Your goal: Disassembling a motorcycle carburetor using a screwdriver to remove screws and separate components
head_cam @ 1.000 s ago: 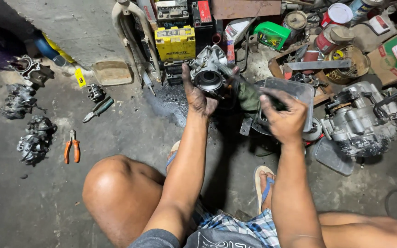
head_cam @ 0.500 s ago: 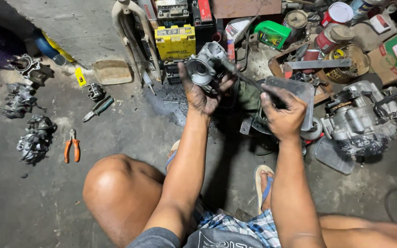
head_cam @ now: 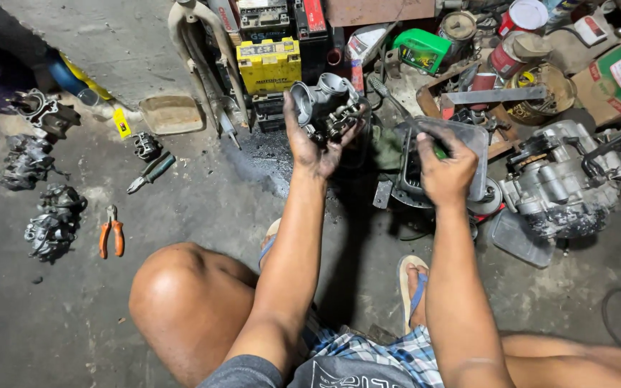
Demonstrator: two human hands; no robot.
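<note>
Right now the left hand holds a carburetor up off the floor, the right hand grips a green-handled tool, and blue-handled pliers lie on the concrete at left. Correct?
Not quite. In the head view the pliers on the concrete have orange handles, not blue. The rest stands: the left hand holds the carburetor up, and the right hand grips a green-handled tool.

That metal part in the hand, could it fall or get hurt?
It might. The left hand holds the carburetor up over hard concrete floor, so a slip could dent it. The right hand holds a screwdriver with its tip near the part; a slip could jab the fingers. The floor under it looks dark and wet, maybe oily, so greasy hands may lose their grip.
</note>
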